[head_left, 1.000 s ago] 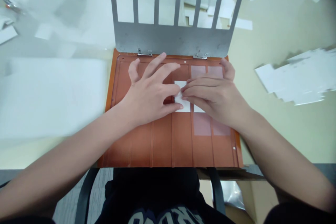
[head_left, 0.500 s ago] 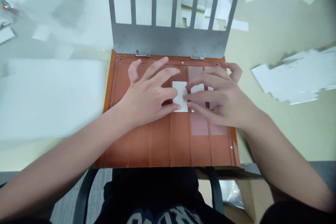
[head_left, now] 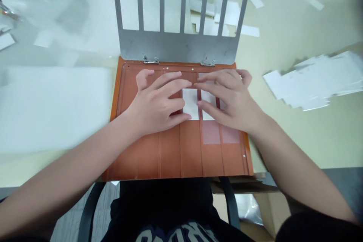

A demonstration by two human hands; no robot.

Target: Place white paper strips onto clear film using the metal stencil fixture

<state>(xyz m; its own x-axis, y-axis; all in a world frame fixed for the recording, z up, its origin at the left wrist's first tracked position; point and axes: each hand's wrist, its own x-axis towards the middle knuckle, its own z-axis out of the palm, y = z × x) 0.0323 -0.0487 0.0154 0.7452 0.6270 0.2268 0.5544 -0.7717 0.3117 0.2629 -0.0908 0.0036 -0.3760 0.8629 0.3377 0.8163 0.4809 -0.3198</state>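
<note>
A small white card [head_left: 190,109] lies flat in a middle channel of the orange-brown grooved board [head_left: 170,159]. My left hand [head_left: 159,106] is over the board with its fingers spread, its thumb and index fingertips at the card's left side. From the right, my right hand [head_left: 232,100] reaches in with fingers apart, a fingertip at the card's right edge. Beneath this hand, another white card [head_left: 208,100] sits on a translucent pinkish strip [head_left: 211,132] in the adjoining channel. A further strip [head_left: 231,135] lies right of it, mostly covered by my hand.
A grey metal lid [head_left: 178,47] with several rectangular windows stands raised on hinges at the board's back edge. To the right is a fanned pile of white cards [head_left: 309,83]. A large white sheet or stack [head_left: 53,109] lies left. Loose white pieces [head_left: 251,31] are scattered behind.
My right fingertips have shifted slightly up and off the card's face towards its right edge. The left hand stays almost in place. The whole view has shifted a little.
</note>
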